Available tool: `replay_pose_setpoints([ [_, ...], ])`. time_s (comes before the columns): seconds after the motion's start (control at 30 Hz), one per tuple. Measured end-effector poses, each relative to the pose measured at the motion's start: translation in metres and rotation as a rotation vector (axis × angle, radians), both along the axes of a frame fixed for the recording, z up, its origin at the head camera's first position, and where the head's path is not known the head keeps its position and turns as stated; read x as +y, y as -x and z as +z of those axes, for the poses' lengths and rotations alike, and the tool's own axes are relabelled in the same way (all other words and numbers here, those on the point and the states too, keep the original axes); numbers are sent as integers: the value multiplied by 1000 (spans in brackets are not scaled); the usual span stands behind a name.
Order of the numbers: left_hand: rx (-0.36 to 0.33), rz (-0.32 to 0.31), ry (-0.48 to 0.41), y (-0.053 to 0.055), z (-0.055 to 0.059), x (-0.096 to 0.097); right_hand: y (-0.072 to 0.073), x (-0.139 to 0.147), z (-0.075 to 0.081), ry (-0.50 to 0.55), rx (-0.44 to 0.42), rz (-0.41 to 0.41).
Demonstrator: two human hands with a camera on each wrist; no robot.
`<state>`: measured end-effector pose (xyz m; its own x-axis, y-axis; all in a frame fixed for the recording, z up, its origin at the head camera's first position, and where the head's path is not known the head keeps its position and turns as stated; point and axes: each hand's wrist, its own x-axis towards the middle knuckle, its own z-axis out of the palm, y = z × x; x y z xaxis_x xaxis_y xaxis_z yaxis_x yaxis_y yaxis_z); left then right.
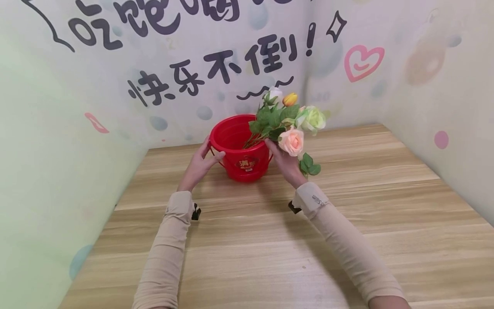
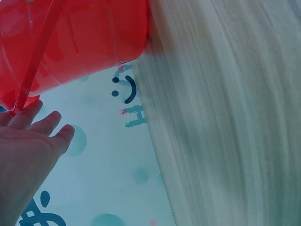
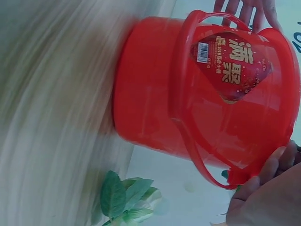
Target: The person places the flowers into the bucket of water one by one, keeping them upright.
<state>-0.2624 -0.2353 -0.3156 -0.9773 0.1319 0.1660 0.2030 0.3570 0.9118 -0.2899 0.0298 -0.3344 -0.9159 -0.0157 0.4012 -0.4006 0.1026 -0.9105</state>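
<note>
A red plastic bucket stands upright on the wooden table, its handle hanging down at the front. Artificial flowers lean out over its right rim: a pink rose, a yellow tulip, a pale green bloom and a white one. My left hand touches the bucket's left side near the rim with fingers spread and fairly straight. On the right side, my right hand grips the rim by the handle joint, fingers curled; petals and leaves partly cover it in the head view.
The wooden table reaches back to a printed wall close behind the bucket. Side walls border it left and right. A leafy sprig hangs low beside my right hand. Dark straps show at both wrists.
</note>
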Motion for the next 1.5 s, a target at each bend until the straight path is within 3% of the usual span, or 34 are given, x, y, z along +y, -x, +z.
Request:
replay_pose_setpoints([
  [0.23,-5,-7,-12,1,-1,0,2,-2,3,1,-100,11],
  [0.47,-12,-2,-10,1,0,1,2,-2,4,81,-179,-17],
  [0.8,-3,0,-14,-1,0,0,9,-2,-6,257,-118,58],
  [1.23,5,0,-16,1,1,1,8,-2,-9,317,16,-13],
  [1.5,15,-4,-14,1,-1,0,8,-3,-10,306,-25,4],
])
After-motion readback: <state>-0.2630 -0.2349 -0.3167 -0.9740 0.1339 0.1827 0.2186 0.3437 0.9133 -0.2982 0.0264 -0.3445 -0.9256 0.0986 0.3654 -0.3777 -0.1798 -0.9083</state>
